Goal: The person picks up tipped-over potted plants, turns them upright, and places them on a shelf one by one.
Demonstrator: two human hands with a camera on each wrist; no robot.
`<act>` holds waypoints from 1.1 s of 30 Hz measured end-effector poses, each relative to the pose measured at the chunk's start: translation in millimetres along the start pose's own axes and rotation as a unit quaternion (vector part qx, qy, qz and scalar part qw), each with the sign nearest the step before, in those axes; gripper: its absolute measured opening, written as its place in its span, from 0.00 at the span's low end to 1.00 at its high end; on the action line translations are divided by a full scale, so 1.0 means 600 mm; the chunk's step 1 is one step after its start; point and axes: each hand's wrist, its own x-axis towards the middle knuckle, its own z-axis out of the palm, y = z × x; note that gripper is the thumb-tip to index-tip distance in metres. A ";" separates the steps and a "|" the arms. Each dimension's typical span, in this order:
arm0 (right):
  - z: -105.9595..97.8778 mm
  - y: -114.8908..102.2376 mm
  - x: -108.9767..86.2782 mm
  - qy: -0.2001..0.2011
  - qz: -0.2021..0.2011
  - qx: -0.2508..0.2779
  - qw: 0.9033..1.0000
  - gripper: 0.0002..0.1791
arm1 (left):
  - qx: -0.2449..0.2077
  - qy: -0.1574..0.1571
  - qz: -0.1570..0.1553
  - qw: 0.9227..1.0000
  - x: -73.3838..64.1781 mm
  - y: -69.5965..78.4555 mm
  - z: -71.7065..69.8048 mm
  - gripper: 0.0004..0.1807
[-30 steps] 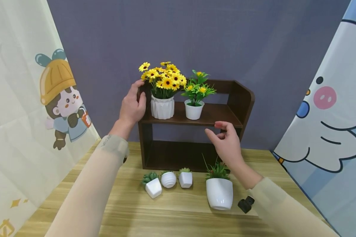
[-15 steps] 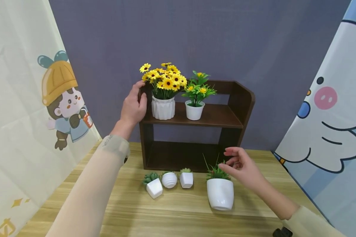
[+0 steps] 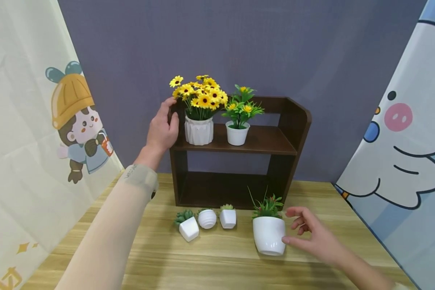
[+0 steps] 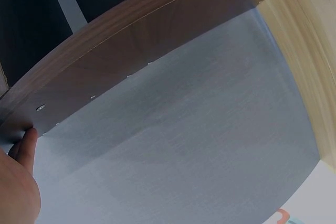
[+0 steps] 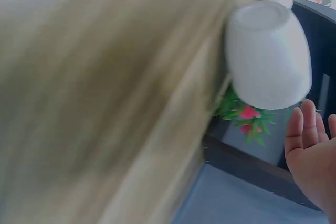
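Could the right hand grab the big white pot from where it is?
Probably yes: the right hand is right beside the big white pot, thumb and fingers spread apart, with nothing visible in between. Whether the thumb touches it is unclear.

Wood-grain table (image 3: 188, 266) is bearing a dark-brown two-tier shelf (image 3: 299, 123), far; three small white-potted succulents (image 3: 189, 229), near left, and one larger white-potted plant (image 3: 269, 235), near right, are lying. Upper tier (image 3: 266, 139) is holding potted yellow daisies (image 3: 199, 132), left, and a yellow-flowered potted plant (image 3: 237, 135), right.
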 end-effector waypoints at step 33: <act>0.102 0.012 -0.012 0.009 0.241 0.110 0.964 0.57 | 0.007 -0.005 -0.003 1.000 -0.002 -0.001 0.000 0.26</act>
